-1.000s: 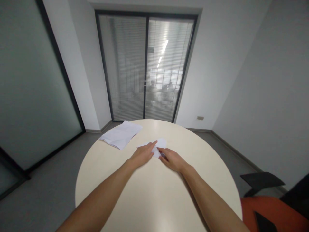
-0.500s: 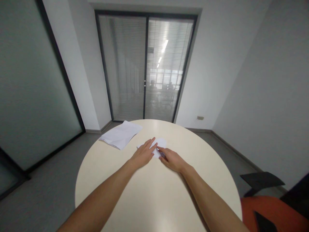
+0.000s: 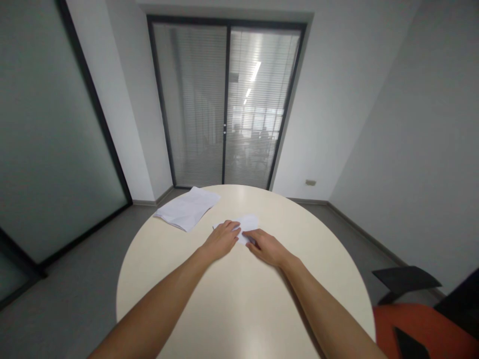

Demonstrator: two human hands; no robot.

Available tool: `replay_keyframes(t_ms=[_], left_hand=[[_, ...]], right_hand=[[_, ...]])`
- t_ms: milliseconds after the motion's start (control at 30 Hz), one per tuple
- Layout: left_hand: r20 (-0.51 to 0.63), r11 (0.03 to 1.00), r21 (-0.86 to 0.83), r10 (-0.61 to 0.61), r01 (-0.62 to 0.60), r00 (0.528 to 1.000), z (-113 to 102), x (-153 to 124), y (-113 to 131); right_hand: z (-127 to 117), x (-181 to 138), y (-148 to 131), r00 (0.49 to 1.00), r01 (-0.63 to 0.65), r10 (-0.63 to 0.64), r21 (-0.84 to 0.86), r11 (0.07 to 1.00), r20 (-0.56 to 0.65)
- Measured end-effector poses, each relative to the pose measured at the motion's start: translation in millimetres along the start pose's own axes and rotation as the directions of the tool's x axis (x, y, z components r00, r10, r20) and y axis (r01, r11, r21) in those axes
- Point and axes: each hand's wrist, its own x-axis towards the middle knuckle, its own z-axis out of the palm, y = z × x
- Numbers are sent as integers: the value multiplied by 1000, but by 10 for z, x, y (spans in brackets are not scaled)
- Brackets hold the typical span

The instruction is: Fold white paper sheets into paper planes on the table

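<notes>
A small piece of white folded paper [image 3: 248,221] lies near the middle of the round table, partly covered by both hands. My left hand [image 3: 221,241] rests over its left part, fingers lying on top and slightly bent, the thumb near the close edge. From the right, my right hand [image 3: 266,246] has its thumb and forefinger at the near right edge, the paper between them. The fingertips of the two hands are a small gap apart. A thin dark tip shows at the paper's left end; what it is I cannot make out.
Larger white sheets of paper [image 3: 189,208] lie at the table's far left edge. The round cream table [image 3: 232,309] stands before a glazed door with blinds [image 3: 224,99]. An orange-seated chair [image 3: 422,326] with black armrests is close on the right.
My left hand's fingers have drawn back and bent, exposing more of the paper. The right forefinger has shifted slightly downward. The larger sheets have stayed put.
</notes>
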Motion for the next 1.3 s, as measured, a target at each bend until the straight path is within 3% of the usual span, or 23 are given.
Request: replay_keyframes(t_ms=[833,1300], left_hand=[[16,1000,-12,-12,12,1000,19,1,-2],[19,999,14,-37,37,999,0,-28,33]], right_hand=[[-10,1,-16,999,41,-41,-14,999,3],[-59,44,-101,988,153,-148,-118,981,46]])
